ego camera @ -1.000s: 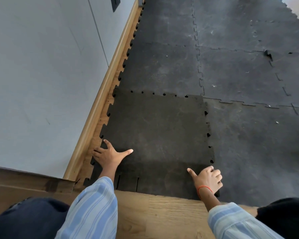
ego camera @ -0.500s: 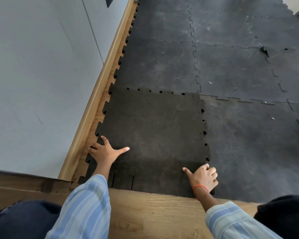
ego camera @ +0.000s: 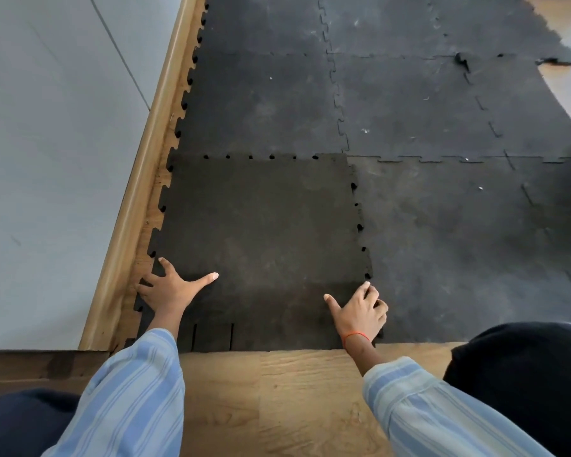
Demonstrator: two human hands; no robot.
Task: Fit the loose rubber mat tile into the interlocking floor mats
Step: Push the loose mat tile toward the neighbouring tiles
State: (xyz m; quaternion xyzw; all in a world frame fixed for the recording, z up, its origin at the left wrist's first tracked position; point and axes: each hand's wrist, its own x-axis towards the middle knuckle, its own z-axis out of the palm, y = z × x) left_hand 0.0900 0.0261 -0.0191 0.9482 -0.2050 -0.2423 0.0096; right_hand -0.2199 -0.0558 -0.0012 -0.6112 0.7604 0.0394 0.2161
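Nearest, bare wooden floor (ego camera: 277,400) runs under two blue-striped sleeves (ego camera: 136,390). Just beyond, the loose rubber mat tile (ego camera: 261,225) lies flat at the corner of the interlocking floor mats (ego camera: 426,103), its near edge meeting the wood. The left hand (ego camera: 172,288) presses flat on the tile's near left corner, fingers (ego camera: 208,278) spread wide, gripping nothing. The right hand (ego camera: 360,311) rests on the near right corner, fingers curled over the toothed seam, thumb out. Small dark gaps show along the tile's right and far seams. Left, a wooden baseboard (ego camera: 139,192) borders a grey wall (ego camera: 53,143).
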